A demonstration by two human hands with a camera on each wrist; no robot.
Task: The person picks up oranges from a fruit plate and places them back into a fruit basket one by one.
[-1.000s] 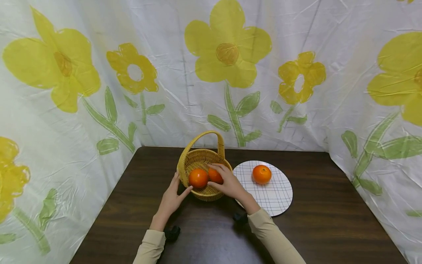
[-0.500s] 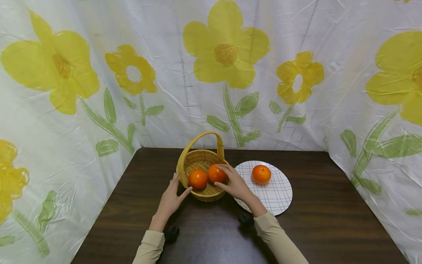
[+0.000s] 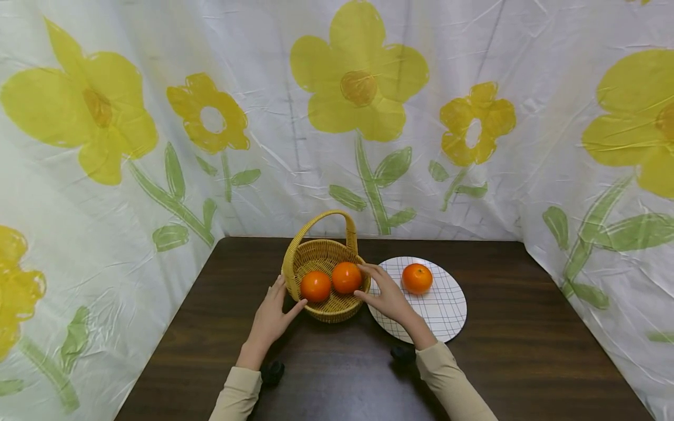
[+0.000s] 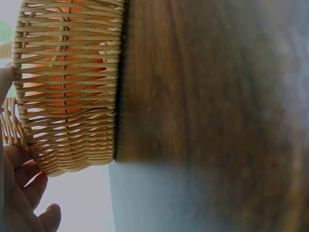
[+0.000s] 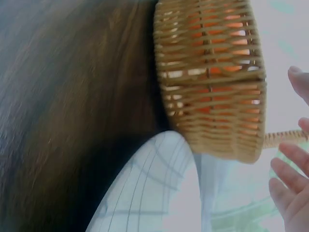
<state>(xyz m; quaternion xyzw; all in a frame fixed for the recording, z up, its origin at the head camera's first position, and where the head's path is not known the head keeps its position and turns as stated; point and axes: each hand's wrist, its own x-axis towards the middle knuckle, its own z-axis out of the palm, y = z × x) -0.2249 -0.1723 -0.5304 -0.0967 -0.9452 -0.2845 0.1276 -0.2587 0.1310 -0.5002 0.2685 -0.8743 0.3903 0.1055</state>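
Observation:
In the head view, two oranges lie in a wicker basket with a tall arched handle: one orange at the left, the other orange at the right. My left hand rests along the basket's left side, fingers extended by the handle's base and thumb at the front rim. The left wrist view shows its fingers against the woven wall. My right hand hovers over the right rim, thumb and fingers spread around nothing, fingertips just beside the right orange. In the right wrist view its fingers stand apart from the weave.
Right of the basket lies a round white plate with a grid pattern, bearing a third orange. All stand on a dark wooden table. Behind hangs a white curtain with yellow flowers.
My right hand has drawn back to the right, letting go of the right orange, which now shows fully in the basket. My left hand stays at the basket's side.

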